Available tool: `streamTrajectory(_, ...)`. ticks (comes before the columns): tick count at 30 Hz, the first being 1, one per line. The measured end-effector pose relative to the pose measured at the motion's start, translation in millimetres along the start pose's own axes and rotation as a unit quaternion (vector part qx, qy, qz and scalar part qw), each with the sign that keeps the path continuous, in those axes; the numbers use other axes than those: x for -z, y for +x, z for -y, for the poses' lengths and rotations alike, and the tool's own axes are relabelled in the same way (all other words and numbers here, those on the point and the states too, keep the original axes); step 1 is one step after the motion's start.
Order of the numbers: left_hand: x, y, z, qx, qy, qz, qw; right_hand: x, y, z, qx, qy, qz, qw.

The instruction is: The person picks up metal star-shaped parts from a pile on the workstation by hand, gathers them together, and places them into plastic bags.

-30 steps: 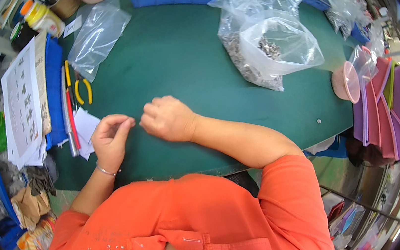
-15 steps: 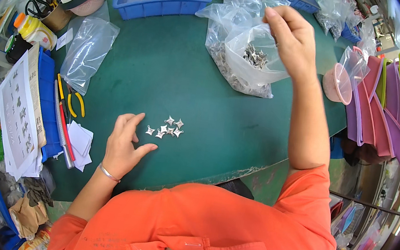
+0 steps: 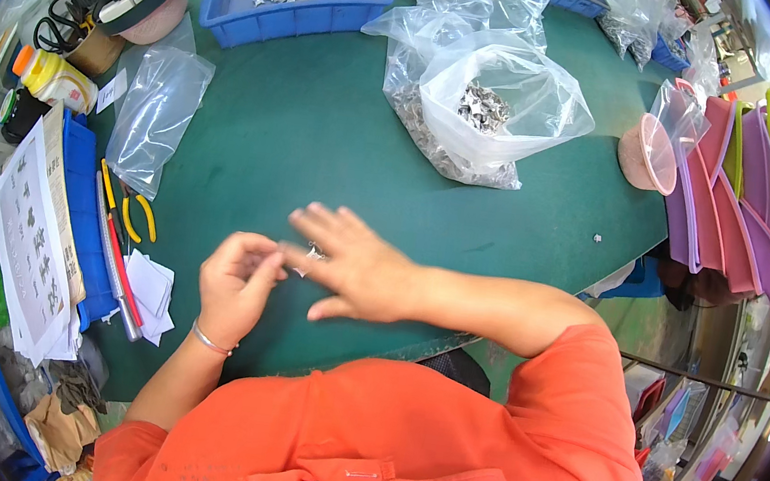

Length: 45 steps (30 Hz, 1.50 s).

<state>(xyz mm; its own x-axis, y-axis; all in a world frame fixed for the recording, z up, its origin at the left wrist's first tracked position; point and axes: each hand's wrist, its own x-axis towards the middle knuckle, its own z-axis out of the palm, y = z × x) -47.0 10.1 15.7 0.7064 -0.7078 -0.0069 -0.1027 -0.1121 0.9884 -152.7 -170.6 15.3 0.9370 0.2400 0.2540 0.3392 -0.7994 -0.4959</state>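
Small metal pieces (image 3: 314,253) are now gathered between both hands at the near tabletop (image 3: 302,134) edge. The right hand (image 3: 352,270) has been brought back from the far open bag (image 3: 503,101), fingers spread flat over them; the left hand (image 3: 235,285) is curled, pinching. Open room lies ahead.

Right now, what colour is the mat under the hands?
Dark green: the mat covers the worktop, seen best in the head view, the only one.
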Motion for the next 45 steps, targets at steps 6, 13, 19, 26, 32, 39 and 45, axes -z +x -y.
streamTrajectory(6, 15.1, 2.3, 0.1, 0.043, -0.046, -0.084, 0.994, -22.4, 8.7, -5.8, 0.148, 0.030, -0.001, 0.989)
streamTrajectory(13, 16.1, -3.5, 16.7, 0.048, -0.024, -0.092, 0.994, -24.2, 3.6, -8.4, 0.174, -0.032, -0.059, 0.982)
streamTrajectory(19, 23.6, -2.5, 20.5, 0.009, 0.078, -0.021, 0.997, 65.2, 30.9, -12.2, 0.074, -0.049, -0.275, 0.957)
streamTrajectory(26, -10.3, 16.4, -20.0, -0.097, 0.256, 0.202, 0.940, 163.0, 17.7, -56.1, -0.033, -0.292, -0.260, 0.920)
streamTrajectory(32, -38.0, 23.7, -11.1, -0.186, 0.300, 0.227, 0.908, 69.8, 7.6, -4.4, -0.126, 0.019, 0.159, 0.979)
streamTrajectory(39, -32.0, 14.9, -9.0, -0.186, 0.294, 0.212, 0.913, 28.2, -3.7, 2.7, -0.141, 0.054, 0.107, 0.983)
streamTrajectory(45, -32.2, 11.9, -2.9, -0.212, 0.307, 0.188, 0.909, 23.3, -1.8, 12.9, -0.181, 0.007, 0.100, 0.978)
